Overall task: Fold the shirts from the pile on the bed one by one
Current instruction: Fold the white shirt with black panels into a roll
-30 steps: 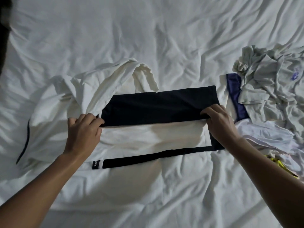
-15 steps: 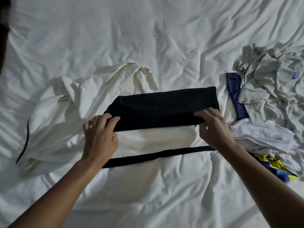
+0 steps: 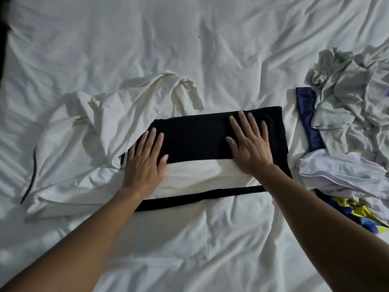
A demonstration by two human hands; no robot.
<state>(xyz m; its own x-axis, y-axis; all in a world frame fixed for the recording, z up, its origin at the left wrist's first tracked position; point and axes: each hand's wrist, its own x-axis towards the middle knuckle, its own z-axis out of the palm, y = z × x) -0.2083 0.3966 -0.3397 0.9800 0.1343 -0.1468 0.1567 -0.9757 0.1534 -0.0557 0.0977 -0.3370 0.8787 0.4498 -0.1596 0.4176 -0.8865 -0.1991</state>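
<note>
Left hand [image 3: 145, 165] and right hand [image 3: 250, 148] press flat, fingers [image 3: 150, 138] spread, on the half-folded shirt [image 3: 200, 140]. The pile [image 3: 347, 114] at three o'clock lies crumpled; most folding seems left.

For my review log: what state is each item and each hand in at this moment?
Shirt: partly folded, black part flat, cream end bunched.
Left hand: fingers straight, pressing the shirt.
Right hand: fingers straight, pressing the shirt.
Pile: crumpled, unfolded, at the right.
Bed sheet: wrinkled.
</note>
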